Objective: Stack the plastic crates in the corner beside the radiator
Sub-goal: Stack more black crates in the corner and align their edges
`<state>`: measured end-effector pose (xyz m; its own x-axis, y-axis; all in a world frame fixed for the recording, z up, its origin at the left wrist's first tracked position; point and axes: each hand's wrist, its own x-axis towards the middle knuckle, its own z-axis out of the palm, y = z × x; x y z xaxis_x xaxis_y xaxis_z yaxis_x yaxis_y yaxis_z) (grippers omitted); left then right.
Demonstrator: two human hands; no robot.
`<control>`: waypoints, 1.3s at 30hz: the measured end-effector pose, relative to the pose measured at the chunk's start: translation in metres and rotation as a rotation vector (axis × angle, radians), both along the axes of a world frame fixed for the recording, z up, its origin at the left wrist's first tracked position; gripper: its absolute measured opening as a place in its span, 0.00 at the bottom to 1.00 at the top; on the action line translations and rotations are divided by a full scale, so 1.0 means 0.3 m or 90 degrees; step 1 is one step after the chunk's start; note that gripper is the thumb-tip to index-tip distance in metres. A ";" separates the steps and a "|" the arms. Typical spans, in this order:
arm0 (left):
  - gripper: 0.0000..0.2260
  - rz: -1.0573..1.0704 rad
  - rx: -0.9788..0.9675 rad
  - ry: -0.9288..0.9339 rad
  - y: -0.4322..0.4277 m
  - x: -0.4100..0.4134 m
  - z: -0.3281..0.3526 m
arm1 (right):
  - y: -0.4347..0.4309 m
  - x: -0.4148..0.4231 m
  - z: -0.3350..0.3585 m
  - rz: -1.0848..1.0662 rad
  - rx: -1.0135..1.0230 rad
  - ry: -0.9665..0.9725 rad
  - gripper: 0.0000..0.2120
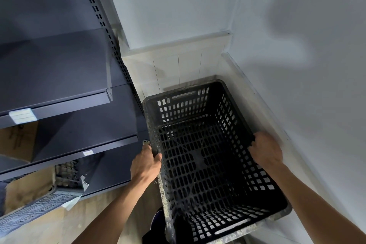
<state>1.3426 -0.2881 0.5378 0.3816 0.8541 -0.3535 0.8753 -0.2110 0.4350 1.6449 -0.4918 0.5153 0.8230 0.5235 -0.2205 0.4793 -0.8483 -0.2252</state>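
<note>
A black perforated plastic crate [200, 156] with a dirty, paint-flecked rim fills the lower middle of the view, its far end close to the white corner. My left hand [145, 164] grips its left rim, thumb inside the crate. My right hand [266, 149] grips the right rim from above, fingers curled over the edge. The crate holds nothing. Whether it rests on the floor or hangs above it I cannot tell.
Dark metal shelving [59, 85] stands close on the left, with a perforated upright beside the crate. A white panelled wall base [178, 65] and a white wall [307, 65] form the corner. A grey crate [35, 210] and cardboard [23, 190] lie at lower left.
</note>
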 end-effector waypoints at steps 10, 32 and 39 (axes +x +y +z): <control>0.11 -0.009 -0.018 0.012 -0.008 0.010 -0.014 | -0.012 -0.006 -0.006 0.006 -0.038 -0.005 0.07; 0.23 -0.041 -0.130 0.101 0.020 0.041 0.017 | -0.024 -0.079 0.030 0.053 -0.110 -0.038 0.20; 0.19 -0.031 -0.024 0.108 -0.054 0.028 -0.035 | -0.048 -0.107 0.020 0.073 -0.093 -0.030 0.27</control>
